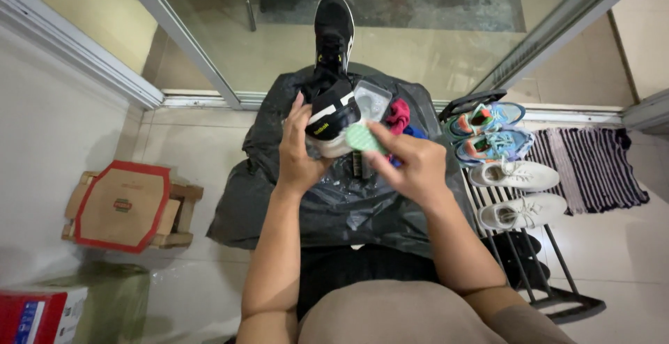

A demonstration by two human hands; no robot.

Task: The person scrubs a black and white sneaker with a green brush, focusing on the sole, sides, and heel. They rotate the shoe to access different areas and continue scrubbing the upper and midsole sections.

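Head view, looking straight down over the person's lap.

Left hand, centre of frame: fingers wrapped around a black sneaker with a white stripe and pale sole, held up with its heel toward the camera. Grip closed on the shoe.

Right hand, just right of centre: fingers pinched on a pale green pad, which is pressed against the sneaker's sole edge. Grip closed on the pad. Both hands meet at the shoe.

Under the hands: a black plastic sheet spread on the tiled floor. On it, at upper centre, a second black sneaker lies toe away from the camera. A clear plastic container and a pink cloth sit just right of the held shoe.

Right of frame: a shoe rack carrying two blue-and-orange sneakers and two white sneakers. A striped mat lies beyond it.

Left of frame: a red-edged cardboard box on a small wooden stand. Lower left corner: a red box.

Top: a glass door.
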